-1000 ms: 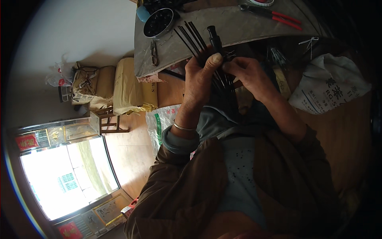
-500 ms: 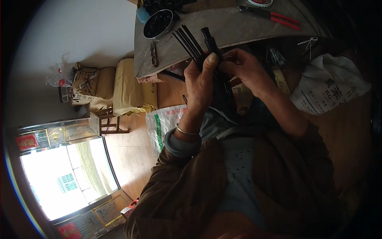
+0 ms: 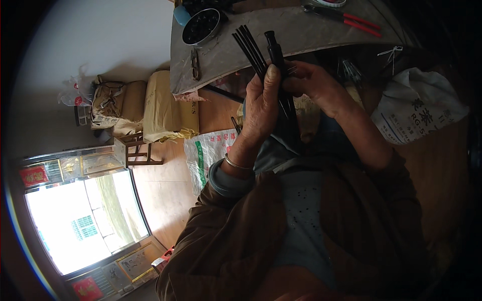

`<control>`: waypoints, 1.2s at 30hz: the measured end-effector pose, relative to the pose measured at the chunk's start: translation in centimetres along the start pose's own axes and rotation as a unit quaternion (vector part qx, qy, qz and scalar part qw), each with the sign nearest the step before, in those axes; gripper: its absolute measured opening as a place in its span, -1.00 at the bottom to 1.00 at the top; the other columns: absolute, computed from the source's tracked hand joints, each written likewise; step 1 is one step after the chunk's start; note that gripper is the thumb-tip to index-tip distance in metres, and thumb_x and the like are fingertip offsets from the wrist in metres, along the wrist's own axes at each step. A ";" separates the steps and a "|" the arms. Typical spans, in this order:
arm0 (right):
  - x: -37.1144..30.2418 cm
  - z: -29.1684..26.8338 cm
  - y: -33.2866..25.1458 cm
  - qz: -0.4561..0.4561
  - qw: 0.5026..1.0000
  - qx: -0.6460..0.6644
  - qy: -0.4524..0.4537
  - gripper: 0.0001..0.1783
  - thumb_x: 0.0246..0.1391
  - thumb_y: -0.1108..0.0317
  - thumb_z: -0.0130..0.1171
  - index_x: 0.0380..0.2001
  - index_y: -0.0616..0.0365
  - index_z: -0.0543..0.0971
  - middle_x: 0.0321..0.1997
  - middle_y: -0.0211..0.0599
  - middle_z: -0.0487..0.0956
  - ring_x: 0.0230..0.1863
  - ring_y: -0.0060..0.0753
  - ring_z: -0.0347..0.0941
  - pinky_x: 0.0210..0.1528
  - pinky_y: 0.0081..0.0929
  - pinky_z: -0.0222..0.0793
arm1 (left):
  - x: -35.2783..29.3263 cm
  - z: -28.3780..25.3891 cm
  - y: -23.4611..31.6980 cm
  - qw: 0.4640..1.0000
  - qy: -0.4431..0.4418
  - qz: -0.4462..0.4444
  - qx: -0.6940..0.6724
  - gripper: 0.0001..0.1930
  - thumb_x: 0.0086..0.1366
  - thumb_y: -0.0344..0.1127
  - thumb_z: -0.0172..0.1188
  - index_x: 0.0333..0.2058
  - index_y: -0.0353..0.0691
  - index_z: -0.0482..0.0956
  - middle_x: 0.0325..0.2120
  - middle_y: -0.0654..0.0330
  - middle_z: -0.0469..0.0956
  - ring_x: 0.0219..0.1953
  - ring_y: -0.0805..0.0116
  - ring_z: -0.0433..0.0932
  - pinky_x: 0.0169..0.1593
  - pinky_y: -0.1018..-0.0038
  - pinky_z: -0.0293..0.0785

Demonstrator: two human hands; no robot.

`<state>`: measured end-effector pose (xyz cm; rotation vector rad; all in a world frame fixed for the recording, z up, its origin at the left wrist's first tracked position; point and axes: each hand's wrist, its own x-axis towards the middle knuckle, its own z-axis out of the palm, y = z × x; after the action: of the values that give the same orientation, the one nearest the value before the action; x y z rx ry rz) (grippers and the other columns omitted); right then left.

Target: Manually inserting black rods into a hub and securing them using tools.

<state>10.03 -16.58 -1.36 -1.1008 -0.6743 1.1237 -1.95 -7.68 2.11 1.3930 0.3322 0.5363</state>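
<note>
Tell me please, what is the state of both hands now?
Left hand: closed, holding thin black rods.
Right hand: partly curled; whether it holds anything cannot be told.

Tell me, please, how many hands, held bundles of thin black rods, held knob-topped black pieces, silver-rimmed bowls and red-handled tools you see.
Hands: 2 (left hand, right hand)
Bundle of thin black rods: 1
Knob-topped black piece: 1
Silver-rimmed bowl: 1
Red-handled tool: 1
Total: 6

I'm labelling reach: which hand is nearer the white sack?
Right. The right hand is left of the white sack; the left hand is farther left, holding thin black rods.
</note>
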 end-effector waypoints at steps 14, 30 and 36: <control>0.5 0.5 0.4 0.043 0.999 0.033 0.007 -0.63 0.05 0.35 0.24 -0.07 0.17 0.45 -0.33 -0.51 0.51 -0.39 -0.67 0.42 -0.35 -0.66 0.37 | 0.7 0.9 -1.7 0.994 0.111 0.010 0.014 -0.62 0.43 -0.02 -0.12 -0.19 -0.27 0.43 -0.48 0.30 0.47 -0.50 0.60 0.41 -0.45 0.63 0.36; -1.0 0.7 -1.0 -0.056 0.984 -0.098 0.138 -0.76 0.21 0.29 -0.04 -0.43 0.17 0.52 -0.53 -0.48 0.47 -0.52 -0.69 0.34 -0.48 -0.65 0.25 | 1.1 1.2 -2.1 0.992 0.118 0.036 -0.005 -0.66 0.45 -0.02 -0.16 -0.33 -0.20 0.33 -0.66 0.36 0.31 -0.65 0.63 0.26 -0.58 0.65 0.19; -0.7 -0.6 -1.5 0.097 0.993 0.075 0.000 -0.72 0.19 0.22 -0.08 -0.50 0.11 0.49 -0.61 -0.56 0.38 -0.67 -0.74 0.17 -0.63 -0.66 0.08 | 1.0 1.0 -1.9 0.995 0.098 0.023 -0.026 -0.65 0.45 -0.02 -0.18 -0.34 -0.20 0.33 -0.65 0.36 0.32 -0.66 0.63 0.25 -0.59 0.65 0.17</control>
<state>10.83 -17.53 -0.14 -1.0535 -0.4822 1.3182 -0.26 -8.16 0.47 1.3037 0.4420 0.7181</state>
